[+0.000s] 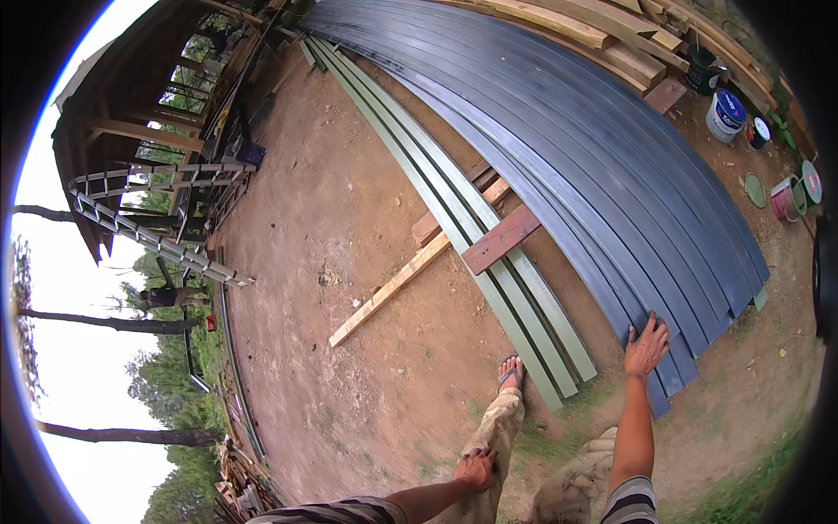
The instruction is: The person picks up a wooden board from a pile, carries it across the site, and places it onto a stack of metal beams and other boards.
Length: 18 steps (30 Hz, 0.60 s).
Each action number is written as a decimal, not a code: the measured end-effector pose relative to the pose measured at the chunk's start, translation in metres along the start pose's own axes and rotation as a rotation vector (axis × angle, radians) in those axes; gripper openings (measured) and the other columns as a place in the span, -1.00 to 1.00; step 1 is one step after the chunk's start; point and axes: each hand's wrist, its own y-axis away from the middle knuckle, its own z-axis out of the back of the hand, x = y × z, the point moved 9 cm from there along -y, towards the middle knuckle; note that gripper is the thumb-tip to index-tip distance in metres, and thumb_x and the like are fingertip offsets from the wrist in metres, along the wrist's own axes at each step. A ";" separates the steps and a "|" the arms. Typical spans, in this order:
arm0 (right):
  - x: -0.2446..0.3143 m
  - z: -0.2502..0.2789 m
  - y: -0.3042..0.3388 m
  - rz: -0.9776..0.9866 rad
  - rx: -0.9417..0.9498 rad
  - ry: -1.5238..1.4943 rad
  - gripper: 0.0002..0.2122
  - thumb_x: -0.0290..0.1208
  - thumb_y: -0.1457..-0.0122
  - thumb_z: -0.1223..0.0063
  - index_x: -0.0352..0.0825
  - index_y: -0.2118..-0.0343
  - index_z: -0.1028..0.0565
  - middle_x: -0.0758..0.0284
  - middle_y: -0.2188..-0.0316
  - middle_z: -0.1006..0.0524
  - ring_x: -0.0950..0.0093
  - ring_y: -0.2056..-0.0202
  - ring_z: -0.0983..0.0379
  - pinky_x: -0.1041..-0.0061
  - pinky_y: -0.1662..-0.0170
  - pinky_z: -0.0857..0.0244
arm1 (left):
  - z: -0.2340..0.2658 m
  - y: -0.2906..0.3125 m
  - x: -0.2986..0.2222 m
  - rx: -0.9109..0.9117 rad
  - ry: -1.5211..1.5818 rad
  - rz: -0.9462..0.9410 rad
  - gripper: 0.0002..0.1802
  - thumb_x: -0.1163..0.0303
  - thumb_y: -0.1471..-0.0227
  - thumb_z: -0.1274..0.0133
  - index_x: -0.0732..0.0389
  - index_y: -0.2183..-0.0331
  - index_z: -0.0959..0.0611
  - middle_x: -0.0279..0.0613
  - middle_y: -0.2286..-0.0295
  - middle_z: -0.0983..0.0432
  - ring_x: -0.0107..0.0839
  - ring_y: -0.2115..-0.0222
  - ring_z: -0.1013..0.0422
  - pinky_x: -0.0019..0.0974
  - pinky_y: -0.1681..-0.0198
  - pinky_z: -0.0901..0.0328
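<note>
My right hand point(647, 347) is on the near end of the dark blue-grey painted boards point(602, 166). Its thumb and fingers straddle a narrow section of one board close to the left side of the row. My left hand point(476, 469) rests on the knee of my camouflage trousers point(497, 430), fingers lying over the cloth and holding nothing. Left of the dark row lie several long green boards point(511, 301), side by side with gaps between them. A short reddish-brown plank point(501, 238) lies across the green boards.
A pale timber point(388, 288) lies on the dirt under the green boards. Lumber point(602, 39) is stacked at the far right, near paint buckets point(725, 116) and an opened can point(788, 199). A ladder point(161, 244) leans by a wooden structure at the left. Another person point(170, 297) is farther off.
</note>
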 end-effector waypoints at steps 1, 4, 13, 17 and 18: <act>-0.011 -0.005 0.008 0.005 -0.021 -0.006 -0.38 -0.14 -0.16 -0.20 -0.15 -0.26 -0.24 0.25 -0.18 -0.27 0.27 -0.21 -0.19 0.15 -0.17 -0.17 | -0.007 -0.002 -0.006 0.004 -0.001 0.002 -0.40 0.18 0.03 -0.02 0.15 -0.08 -0.47 -0.03 -0.04 -0.41 -0.07 -0.14 -0.26 -0.02 -0.20 -0.16; -0.043 -0.003 0.019 -0.020 -0.211 0.022 -0.36 -0.06 -0.19 -0.14 -0.12 -0.29 -0.21 0.27 -0.23 -0.24 0.29 -0.25 -0.16 0.14 -0.24 -0.11 | -0.021 -0.006 -0.018 0.011 -0.008 -0.006 -0.42 0.15 0.00 -0.01 0.15 -0.07 -0.49 -0.03 -0.04 -0.41 -0.06 -0.14 -0.25 -0.02 -0.21 -0.14; -0.041 0.014 -0.026 0.001 -0.133 0.058 -0.35 -0.03 -0.14 -0.19 -0.21 -0.23 -0.27 0.28 -0.10 -0.33 0.31 -0.17 -0.25 0.19 -0.20 -0.15 | -0.017 -0.008 -0.017 0.092 -0.012 0.023 -0.37 0.10 -0.02 -0.03 0.13 -0.12 -0.46 -0.03 -0.09 -0.36 -0.08 -0.19 -0.20 0.01 -0.24 -0.10; -0.040 0.011 -0.024 0.002 -0.096 0.097 -0.40 -0.06 -0.09 -0.26 -0.26 -0.11 -0.33 0.28 0.05 -0.37 0.30 -0.04 -0.32 0.25 0.01 -0.22 | -0.014 -0.010 -0.013 0.060 -0.026 0.012 -0.40 0.09 -0.04 0.00 0.12 -0.10 -0.48 -0.04 -0.08 -0.37 -0.08 -0.17 -0.22 0.01 -0.22 -0.12; -0.038 0.010 -0.018 0.013 -0.091 0.105 -0.42 -0.06 -0.08 -0.27 -0.25 -0.08 -0.34 0.28 0.07 -0.37 0.30 -0.02 -0.32 0.25 0.04 -0.22 | -0.012 -0.011 -0.013 0.060 -0.021 0.011 -0.40 0.09 -0.04 0.01 0.12 -0.11 -0.48 -0.05 -0.10 -0.37 -0.08 -0.18 -0.21 0.01 -0.22 -0.11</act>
